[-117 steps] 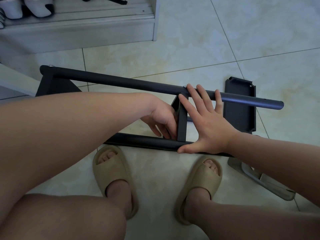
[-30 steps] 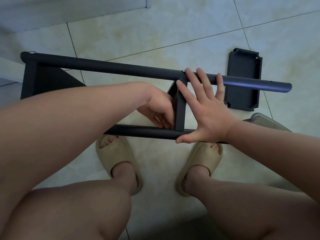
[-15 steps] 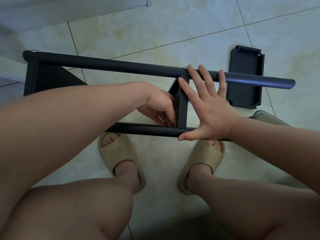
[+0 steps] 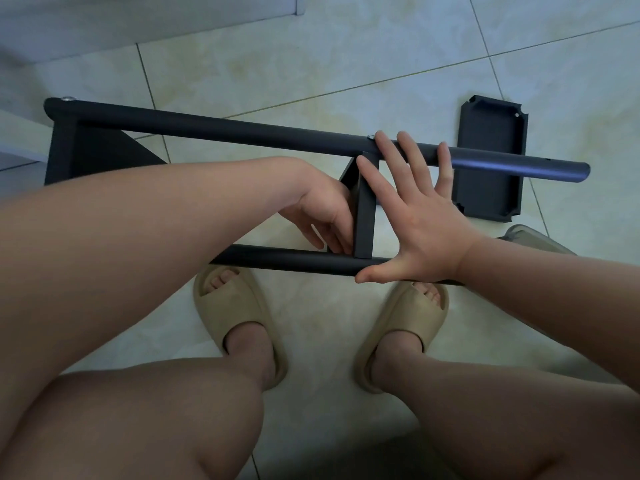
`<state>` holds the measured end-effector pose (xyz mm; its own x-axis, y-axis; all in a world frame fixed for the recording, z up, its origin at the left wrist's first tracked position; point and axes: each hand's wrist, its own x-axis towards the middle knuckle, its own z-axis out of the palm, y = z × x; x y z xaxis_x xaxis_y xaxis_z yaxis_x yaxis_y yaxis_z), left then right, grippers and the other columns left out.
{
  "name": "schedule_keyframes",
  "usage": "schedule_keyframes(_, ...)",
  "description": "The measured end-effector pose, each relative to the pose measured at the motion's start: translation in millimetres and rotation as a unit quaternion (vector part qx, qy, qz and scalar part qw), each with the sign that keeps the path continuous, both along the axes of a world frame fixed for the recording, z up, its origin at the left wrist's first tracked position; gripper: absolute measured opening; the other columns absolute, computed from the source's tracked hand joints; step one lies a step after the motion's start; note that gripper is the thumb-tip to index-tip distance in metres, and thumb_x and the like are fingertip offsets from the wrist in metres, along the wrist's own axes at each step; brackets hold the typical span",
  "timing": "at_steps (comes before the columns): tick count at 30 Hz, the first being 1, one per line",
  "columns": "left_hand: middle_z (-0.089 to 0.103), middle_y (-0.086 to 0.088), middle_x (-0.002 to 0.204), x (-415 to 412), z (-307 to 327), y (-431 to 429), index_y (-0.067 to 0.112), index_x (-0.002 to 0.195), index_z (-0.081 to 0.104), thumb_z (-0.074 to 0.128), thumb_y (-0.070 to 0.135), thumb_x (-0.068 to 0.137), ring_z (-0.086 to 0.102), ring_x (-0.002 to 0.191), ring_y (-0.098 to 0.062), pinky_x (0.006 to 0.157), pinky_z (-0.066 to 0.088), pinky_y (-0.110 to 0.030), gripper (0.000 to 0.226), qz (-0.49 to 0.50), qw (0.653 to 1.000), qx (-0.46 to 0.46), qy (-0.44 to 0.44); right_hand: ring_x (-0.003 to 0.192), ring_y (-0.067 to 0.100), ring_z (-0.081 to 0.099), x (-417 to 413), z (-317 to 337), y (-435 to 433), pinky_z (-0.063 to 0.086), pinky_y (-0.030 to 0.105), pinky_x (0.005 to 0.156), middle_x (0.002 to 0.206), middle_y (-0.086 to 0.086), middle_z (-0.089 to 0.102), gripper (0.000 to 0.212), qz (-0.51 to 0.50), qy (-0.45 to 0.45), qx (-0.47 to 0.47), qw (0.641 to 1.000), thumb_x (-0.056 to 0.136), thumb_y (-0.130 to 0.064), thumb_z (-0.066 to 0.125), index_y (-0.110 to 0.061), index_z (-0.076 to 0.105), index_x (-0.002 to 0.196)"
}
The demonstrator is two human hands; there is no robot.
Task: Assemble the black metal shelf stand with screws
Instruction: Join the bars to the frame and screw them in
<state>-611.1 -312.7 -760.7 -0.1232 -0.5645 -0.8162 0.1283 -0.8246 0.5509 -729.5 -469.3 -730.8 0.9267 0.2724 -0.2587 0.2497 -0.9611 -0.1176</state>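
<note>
Against the stand [image 4: 225,130], right hand [image 4: 424,220] flat.

Two hands [image 4: 322,216] [image 4: 426,223], two black tubes [image 4: 225,129] [image 4: 294,259], two slippers [image 4: 235,317] [image 4: 405,320], one loose tray [image 4: 488,188].

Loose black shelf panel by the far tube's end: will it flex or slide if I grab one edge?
Probably stiff: the shelf panel looks like metal with folded-up rims. Lying flat on the glossy floor tile, it would likely slide rather than tip when pushed. The raised rims should offer a pinch grip.
</note>
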Motion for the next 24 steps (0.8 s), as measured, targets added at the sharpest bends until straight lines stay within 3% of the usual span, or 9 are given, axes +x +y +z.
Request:
schedule_keyframes(4, 0.077, 0.002, 0.099, 4.5, 1.4, -0.2, 0.020, 0.100, 0.072, 0.073, 0.007, 0.086, 0.073, 0.091, -0.008, 0.086, 0.051, -0.030, 0.019, 0.004, 1.000, -0.004, -0.001, 0.156, 0.038, -0.010, -0.1, -0.4, -0.3, -0.017, 0.064, 0.115, 0.169, 0.016, -0.005, 0.138, 0.001, -0.001, -0.002, 1.000, 0.062, -0.103, 0.037, -0.015, 0.006, 0.163)
schedule_keyframes(14, 0.076, 0.001, 0.110, 3.6, -0.6, 1.1, 0.017, 0.125, 0.064, 0.071, 0.017, 0.089, 0.072, 0.103, -0.012, 0.099, 0.049, -0.037, 0.037, -0.028, 0.999, 0.009, 0.017, 0.156, 0.038, -0.011, 0.6, -0.1, -0.2, -0.020, 0.061, 0.115, 0.170, 0.015, -0.006, 0.136, 0.002, -0.001, 0.002, 1.000, 0.063, -0.104, 0.032, -0.016, 0.005, 0.163)
schedule_keyframes(21, 0.076, 0.001, 0.107, 6.7, -1.8, -0.1, 0.019, 0.106, 0.071, 0.071, 0.008, 0.088, 0.072, 0.098, -0.010, 0.093, 0.051, -0.033, 0.022, -0.005, 1.000, 0.002, 0.009, 0.156, 0.038, -0.010, 0.2, 0.3, 0.0, -0.015, 0.067, 0.115, 0.170, 0.015, -0.006, 0.137, 0.004, 0.002, 0.000, 1.000, 0.062, -0.104, 0.034, -0.016, 0.005, 0.163)
schedule_keyframes(24, 0.076, 0.005, 0.107, 10.5, -0.7, 2.0, 0.022, 0.106, 0.072, 0.072, 0.013, 0.088, 0.072, 0.101, -0.009, 0.091, 0.051, -0.033, 0.021, -0.009, 1.000, 0.005, 0.007, 0.156, 0.038, -0.011, 0.4, 0.5, -0.1, -0.013, 0.069, 0.116, 0.170, 0.015, -0.006, 0.137, 0.003, 0.004, -0.003, 1.000, 0.062, -0.104, 0.035, -0.016, 0.005, 0.163)
